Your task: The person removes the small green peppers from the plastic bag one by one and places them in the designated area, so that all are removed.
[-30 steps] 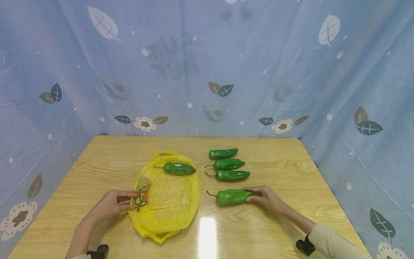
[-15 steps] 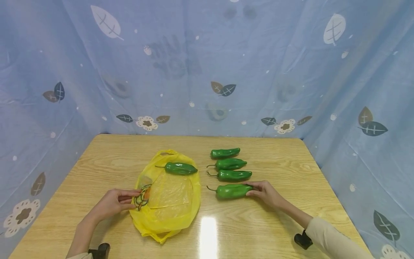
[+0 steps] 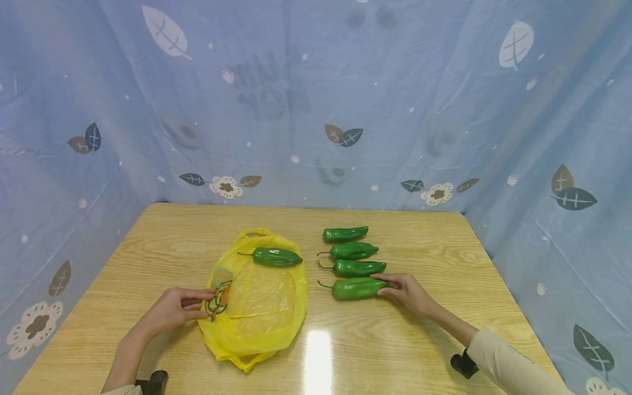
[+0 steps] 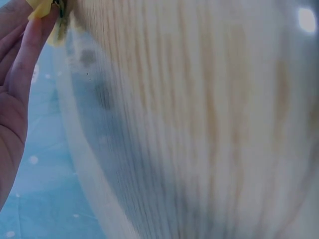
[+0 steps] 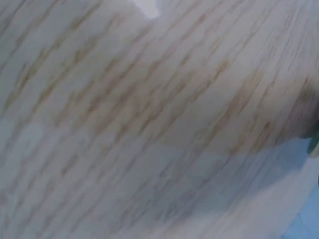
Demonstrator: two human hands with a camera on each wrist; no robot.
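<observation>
A yellow plastic bag (image 3: pixel 266 304) lies spread on the table, a green pepper (image 3: pixel 277 257) across its far part. My left hand (image 3: pixel 171 310) pinches the bag's left edge beside a dark-lined print; in the left wrist view, yellow plastic (image 4: pixel 42 8) shows between thumb and fingers. With thumb and fingers, my right hand (image 3: pixel 407 292) grips the tip end of the nearest green pepper (image 3: pixel 354 288), its stem pointing left. Just behind it lie three more peppers in a row: one (image 3: pixel 359 268) close by, another (image 3: pixel 353 251), and a stemless-looking one (image 3: pixel 345 234) farthest back.
The wooden table (image 3: pixel 410 351) reaches back to a blue patterned curtain (image 3: pixel 291 109), which also hangs at both sides. A bright glare patch lies on the tabletop between the hands. Each wrist wears a black camera mount (image 3: pixel 464 365).
My right hand has moved the nearest pepper away from me, up close to the other three. The left hand and the bag have stayed put; the head view has shifted slightly.
</observation>
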